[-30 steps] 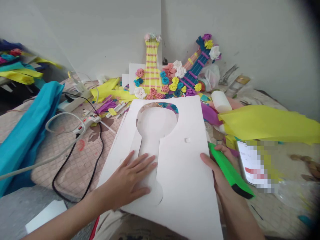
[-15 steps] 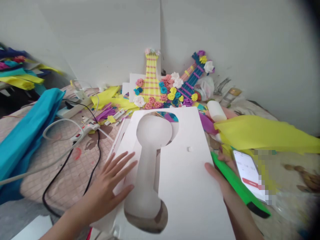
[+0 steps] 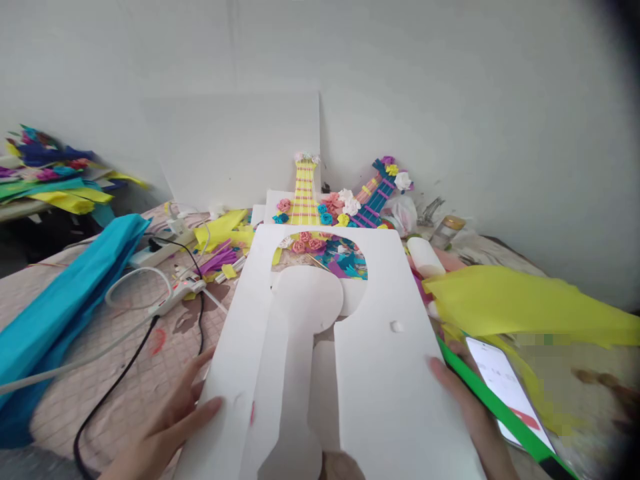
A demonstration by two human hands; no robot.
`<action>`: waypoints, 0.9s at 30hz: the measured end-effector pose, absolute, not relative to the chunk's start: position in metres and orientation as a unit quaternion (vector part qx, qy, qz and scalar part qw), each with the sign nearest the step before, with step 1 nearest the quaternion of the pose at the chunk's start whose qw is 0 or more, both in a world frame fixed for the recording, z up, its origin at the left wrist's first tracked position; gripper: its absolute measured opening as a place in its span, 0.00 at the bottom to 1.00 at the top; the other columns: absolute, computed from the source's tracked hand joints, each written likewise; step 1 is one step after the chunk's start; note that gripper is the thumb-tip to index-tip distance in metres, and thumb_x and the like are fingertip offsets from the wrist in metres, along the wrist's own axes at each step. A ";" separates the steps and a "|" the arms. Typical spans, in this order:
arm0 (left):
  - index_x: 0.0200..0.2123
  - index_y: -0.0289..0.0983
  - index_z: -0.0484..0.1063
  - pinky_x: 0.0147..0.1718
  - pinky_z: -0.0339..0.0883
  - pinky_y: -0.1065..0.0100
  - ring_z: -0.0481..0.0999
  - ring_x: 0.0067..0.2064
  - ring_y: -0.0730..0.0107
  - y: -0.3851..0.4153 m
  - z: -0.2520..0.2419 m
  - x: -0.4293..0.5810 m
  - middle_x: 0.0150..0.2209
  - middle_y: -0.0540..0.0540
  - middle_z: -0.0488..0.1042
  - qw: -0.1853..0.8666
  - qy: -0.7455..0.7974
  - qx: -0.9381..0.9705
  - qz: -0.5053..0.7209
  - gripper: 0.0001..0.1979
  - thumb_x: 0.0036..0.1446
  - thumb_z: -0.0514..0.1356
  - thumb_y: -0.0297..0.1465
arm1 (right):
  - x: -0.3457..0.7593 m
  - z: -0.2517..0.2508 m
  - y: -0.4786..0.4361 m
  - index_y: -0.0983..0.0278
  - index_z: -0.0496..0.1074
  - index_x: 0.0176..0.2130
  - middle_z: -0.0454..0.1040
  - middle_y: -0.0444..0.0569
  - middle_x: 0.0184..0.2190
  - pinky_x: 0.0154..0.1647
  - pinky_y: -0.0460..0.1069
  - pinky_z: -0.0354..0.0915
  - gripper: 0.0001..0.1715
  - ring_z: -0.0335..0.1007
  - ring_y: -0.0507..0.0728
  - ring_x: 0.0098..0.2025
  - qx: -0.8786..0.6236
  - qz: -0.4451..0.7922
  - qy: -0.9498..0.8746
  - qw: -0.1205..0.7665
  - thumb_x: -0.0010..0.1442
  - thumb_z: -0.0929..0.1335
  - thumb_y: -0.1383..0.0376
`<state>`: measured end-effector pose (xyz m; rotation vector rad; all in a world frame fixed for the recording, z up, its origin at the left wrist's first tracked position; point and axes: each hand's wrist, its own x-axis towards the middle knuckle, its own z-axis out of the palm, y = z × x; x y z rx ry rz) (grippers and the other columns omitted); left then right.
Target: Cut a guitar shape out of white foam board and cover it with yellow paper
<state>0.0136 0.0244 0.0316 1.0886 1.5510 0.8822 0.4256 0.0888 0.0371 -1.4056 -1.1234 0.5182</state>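
A large white board point(image 3: 385, 373) with a guitar-shaped hole lies tilted up in front of me. A white guitar-shaped cutout point(image 3: 295, 347) shows through the hole, shifted to the left beneath it. My left hand point(image 3: 165, 427) grips the board's left edge, thumb on top. At the board's right edge, my right hand point(image 3: 465, 413) is closed around a green cutter point(image 3: 495, 413), with its thumb against the board.
Two paper guitars covered in paper flowers point(image 3: 305, 200) point(image 3: 375, 197) lean on the back wall. A glue gun point(image 3: 175, 297), a black cable point(image 3: 125, 373) and a blue paper roll point(image 3: 60, 313) lie left. Yellow paper point(image 3: 510, 300), a phone point(image 3: 505, 390) and a white roll point(image 3: 425, 257) lie right.
My left hand slid off the cutout to the board's left edge and took hold of it. The board rose and shifted against the cutout. The view tilted upward.
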 end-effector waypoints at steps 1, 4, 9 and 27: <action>0.61 0.55 0.51 0.38 0.75 0.50 0.72 0.51 0.47 0.027 0.036 0.018 0.53 0.49 0.71 0.509 0.635 0.444 0.376 0.30 0.56 0.52 0.49 | 0.426 0.038 0.090 0.58 0.68 0.29 0.72 0.44 0.33 0.48 0.58 0.63 0.16 0.66 0.65 0.48 -0.610 0.220 -0.480 0.591 0.40 0.75 0.58; 0.61 0.51 0.49 0.39 0.75 0.52 0.73 0.50 0.49 0.039 0.049 0.033 0.52 0.47 0.72 0.531 0.606 0.424 0.414 0.32 0.55 0.55 0.47 | 0.421 0.041 0.089 0.59 0.66 0.32 0.74 0.44 0.34 0.45 0.57 0.65 0.18 0.70 0.63 0.44 -0.603 0.216 -0.437 0.631 0.43 0.73 0.55; 0.60 0.48 0.48 0.36 0.76 0.61 0.77 0.46 0.56 0.071 0.067 0.055 0.50 0.46 0.74 0.544 0.566 0.363 0.502 0.31 0.56 0.57 0.38 | 0.417 0.046 0.084 0.57 0.61 0.38 0.77 0.44 0.35 0.34 0.54 0.68 0.20 0.75 0.60 0.37 -0.494 0.269 -0.342 0.753 0.47 0.72 0.61; 0.50 0.45 0.50 0.35 0.72 0.64 0.78 0.40 0.63 0.127 0.057 0.162 0.42 0.46 0.76 0.654 0.376 0.329 0.568 0.30 0.49 0.64 0.29 | 0.363 0.007 0.064 0.60 0.62 0.37 0.77 0.48 0.36 0.33 0.56 0.72 0.26 0.76 0.61 0.36 -0.466 0.349 -0.362 0.728 0.41 0.76 0.61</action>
